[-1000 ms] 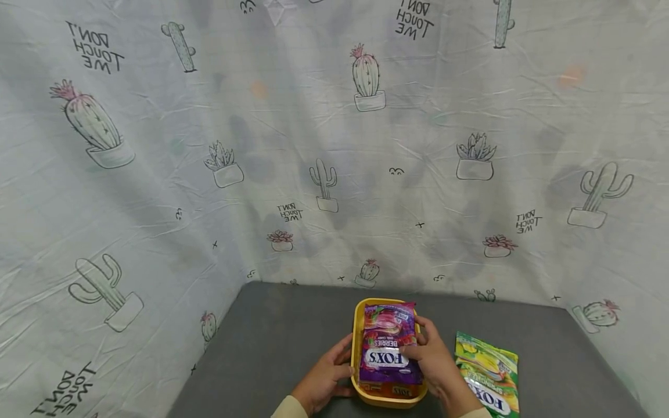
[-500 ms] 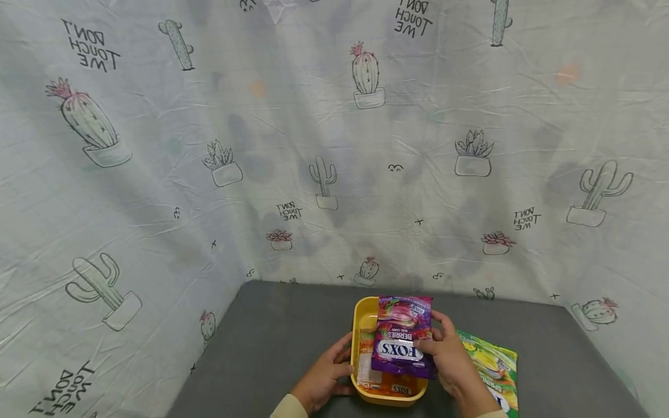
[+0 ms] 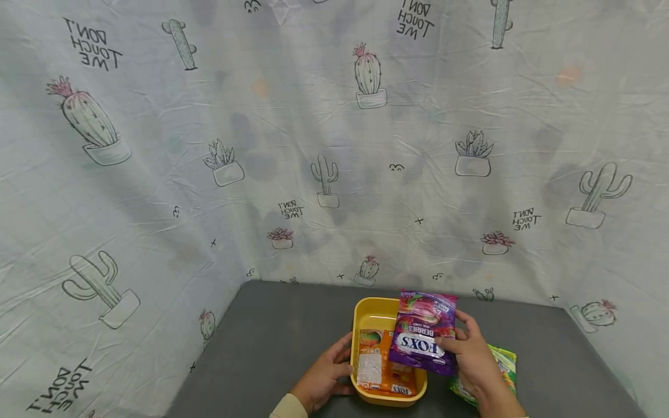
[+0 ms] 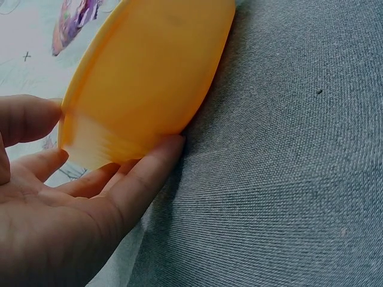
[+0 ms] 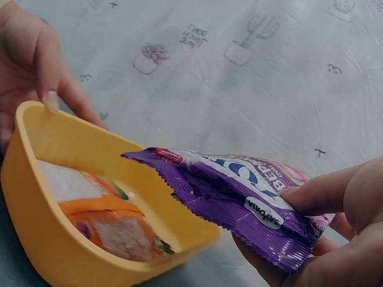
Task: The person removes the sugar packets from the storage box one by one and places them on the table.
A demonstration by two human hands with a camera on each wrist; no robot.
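Note:
My right hand [image 3: 473,354] pinches a purple candy bag [image 3: 424,331] by its right edge, thumb on the printed front and fingers behind. The bag overlaps the right side of a yellow plastic tub [image 3: 373,303] in the head view; the right wrist view shows it tilted above the rim. My left hand [image 3: 326,371] holds the tub's left side, its thumb [image 5: 52,101] at the rim and fingers [image 4: 155,170] against the outer wall. Inside the tub lies an orange candy bag [image 3: 372,371], with a pale panel facing up.
A green and yellow candy bag [image 3: 508,368] lies on the dark grey tabletop [image 3: 282,325] to the right, partly hidden by my right hand and forearm. A pale curtain [image 3: 292,116] with cactus prints stands behind the table and along its sides.
My right hand has lifted the purple candy bag out of the tub and carried it right, uncovering the orange bag. My left hand has stayed on the tub.

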